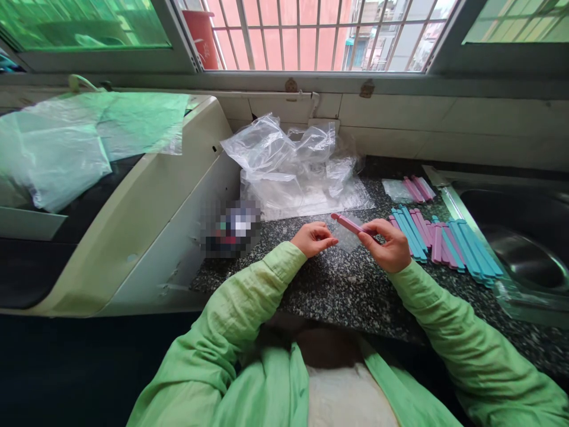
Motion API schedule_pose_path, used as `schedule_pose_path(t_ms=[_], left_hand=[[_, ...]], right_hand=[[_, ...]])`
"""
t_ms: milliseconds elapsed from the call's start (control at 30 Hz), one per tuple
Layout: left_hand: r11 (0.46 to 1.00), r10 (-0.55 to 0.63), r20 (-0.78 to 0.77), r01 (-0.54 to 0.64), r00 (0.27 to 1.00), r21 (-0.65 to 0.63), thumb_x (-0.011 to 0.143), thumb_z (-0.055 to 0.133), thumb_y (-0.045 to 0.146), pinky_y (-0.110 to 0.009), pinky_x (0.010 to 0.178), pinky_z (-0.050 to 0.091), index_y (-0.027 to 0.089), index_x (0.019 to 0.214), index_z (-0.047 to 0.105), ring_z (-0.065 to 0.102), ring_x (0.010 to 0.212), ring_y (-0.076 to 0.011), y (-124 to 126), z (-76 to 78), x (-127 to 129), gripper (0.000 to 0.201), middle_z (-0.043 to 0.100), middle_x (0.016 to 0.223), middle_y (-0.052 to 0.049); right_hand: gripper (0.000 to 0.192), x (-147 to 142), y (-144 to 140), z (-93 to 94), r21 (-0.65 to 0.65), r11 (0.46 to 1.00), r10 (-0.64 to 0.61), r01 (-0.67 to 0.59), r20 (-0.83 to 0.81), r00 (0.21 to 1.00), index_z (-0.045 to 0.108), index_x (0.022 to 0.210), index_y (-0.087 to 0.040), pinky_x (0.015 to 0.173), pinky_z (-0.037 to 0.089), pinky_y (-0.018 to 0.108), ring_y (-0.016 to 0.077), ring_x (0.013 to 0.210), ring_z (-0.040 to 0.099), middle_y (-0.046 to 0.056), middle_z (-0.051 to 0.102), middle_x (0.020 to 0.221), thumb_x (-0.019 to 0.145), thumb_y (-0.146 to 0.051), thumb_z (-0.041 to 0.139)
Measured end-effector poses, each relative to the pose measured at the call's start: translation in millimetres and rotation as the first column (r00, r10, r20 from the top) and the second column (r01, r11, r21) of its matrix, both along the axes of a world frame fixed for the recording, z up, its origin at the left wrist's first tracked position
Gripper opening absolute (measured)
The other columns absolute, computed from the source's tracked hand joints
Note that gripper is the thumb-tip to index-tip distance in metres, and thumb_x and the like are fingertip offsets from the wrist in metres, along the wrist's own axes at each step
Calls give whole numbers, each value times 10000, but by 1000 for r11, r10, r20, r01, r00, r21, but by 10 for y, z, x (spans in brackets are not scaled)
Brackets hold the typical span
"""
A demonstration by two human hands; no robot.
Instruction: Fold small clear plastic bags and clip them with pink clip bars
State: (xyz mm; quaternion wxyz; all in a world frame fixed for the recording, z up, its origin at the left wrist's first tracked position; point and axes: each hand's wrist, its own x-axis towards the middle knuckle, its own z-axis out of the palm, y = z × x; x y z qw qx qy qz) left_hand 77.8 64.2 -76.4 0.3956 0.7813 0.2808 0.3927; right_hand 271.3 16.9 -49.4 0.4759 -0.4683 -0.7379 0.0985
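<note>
My right hand (387, 244) grips a pink bag sealing clip (349, 224) between thumb and fingers, its long end pointing left. My left hand (313, 239) is just left of the clip's tip, its fingers curled in with nothing visible in them. Under the clip, between the hands, a small clear plastic bag (349, 240) lies on the dark speckled counter. Right of my right hand are rows of similar sealing clips, several blue ones (409, 232) and several pink ones (438, 244). More pink clips (419, 188) lie behind them by another clear bag (397, 191).
Crumpled clear plastic bags (297, 166) are heaped at the back of the speckled counter (347, 290). A steel sink (518, 255) is at the right. On the left stands a large cream appliance (178, 196) with plastic sheeting (89, 136) on top. A blurred-out object (231, 230) sits beside it.
</note>
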Motion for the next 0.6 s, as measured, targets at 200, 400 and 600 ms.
schedule_pose_path(t_ms=[200, 400, 600], left_hand=[[999, -19, -51, 21, 999, 35, 739, 548, 490, -213, 523, 340, 130, 533, 586, 410, 522, -77, 3, 11, 13, 416, 447, 538, 11], [996, -1, -106, 11, 994, 93, 755, 534, 468, -221, 539, 343, 136, 538, 595, 420, 537, -87, 12, -20, -2, 401, 460, 525, 3], [977, 145, 8, -144, 989, 158, 704, 603, 469, -230, 564, 368, 126, 748, 648, 447, 582, -99, 14, 7, -28, 349, 507, 603, -6]], right_hand=[[89, 20, 3, 6, 2, 1000, -21, 21, 8, 1000, 583, 716, -194, 559, 428, 285, 144, 631, 521, 17, 576, 655, 757, -272, 577], [77, 25, 7, -7, 22, 1000, 19, -20, 26, 999, 579, 722, -190, 567, 425, 288, 143, 628, 515, 19, 574, 655, 764, -255, 576], [93, -11, -1, 22, -22, 994, 105, -104, 70, 992, 571, 706, -196, 552, 414, 285, 138, 598, 500, 17, 572, 636, 771, -262, 561]])
